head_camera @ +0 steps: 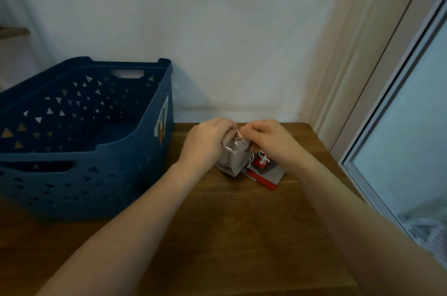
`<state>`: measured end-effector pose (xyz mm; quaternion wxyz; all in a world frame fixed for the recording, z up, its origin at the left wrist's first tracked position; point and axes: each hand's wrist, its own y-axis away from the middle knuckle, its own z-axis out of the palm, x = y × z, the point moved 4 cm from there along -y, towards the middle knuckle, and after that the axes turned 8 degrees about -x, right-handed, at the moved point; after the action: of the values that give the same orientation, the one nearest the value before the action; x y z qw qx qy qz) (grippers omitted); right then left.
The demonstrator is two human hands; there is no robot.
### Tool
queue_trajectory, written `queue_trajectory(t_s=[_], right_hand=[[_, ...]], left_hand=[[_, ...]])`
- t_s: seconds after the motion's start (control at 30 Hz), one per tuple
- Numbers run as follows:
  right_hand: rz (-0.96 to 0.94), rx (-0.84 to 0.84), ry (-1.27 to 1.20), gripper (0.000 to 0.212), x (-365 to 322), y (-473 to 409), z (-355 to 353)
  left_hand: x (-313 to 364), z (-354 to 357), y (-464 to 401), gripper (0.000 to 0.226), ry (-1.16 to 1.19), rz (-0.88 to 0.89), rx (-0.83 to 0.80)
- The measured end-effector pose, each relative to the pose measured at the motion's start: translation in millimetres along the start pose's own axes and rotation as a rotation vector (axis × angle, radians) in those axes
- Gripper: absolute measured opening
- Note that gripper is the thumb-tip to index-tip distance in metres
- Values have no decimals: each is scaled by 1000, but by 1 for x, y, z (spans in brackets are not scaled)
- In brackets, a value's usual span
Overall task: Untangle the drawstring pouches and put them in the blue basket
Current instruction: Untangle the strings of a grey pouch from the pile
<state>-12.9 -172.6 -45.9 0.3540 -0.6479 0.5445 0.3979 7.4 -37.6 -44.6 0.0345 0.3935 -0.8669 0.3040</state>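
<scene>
A grey drawstring pouch is lifted slightly off the wooden table near its far edge. My left hand grips the pouch's top from the left. My right hand pinches its white drawstring from the right. Below my right hand lie a red pouch with a white knotted cord and more grey and red pouches, flat on the table and partly hidden by the hand. The blue basket stands at the left; no pouch shows inside it.
A white wall runs right behind the table's far edge. A window frame and glass border the table on the right. The basket has triangular holes and a sticker on its right wall.
</scene>
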Motion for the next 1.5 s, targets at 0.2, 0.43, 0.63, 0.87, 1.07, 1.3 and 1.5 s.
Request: queue_trajectory(t_s=[0.2,0.43,0.63,0.87,1.07,1.3,1.5], right_hand=[[130,-81,-325,19,5,-3,2],[166,-213,-275,6,5,-4,-4],[7,-95,703,17,-6,-3,-13],[-4,-45,576,23,-1,-4,-19],[-63,67,24,21,9,4,-15],[-229,116,336,11,3,1,-1],[-404,131,810,14,-9,4,0]], left_hand=[[4,-11,2,18,9,53,184],[-2,-8,2,10,121,135,75],[-12,-11,5,12,93,159,83],[-15,-3,12,23,92,-17,-80],[-15,4,16,15,147,-138,-140],[-5,15,19,22,1034,-403,-252],[-2,4,17,20,555,-296,-119]])
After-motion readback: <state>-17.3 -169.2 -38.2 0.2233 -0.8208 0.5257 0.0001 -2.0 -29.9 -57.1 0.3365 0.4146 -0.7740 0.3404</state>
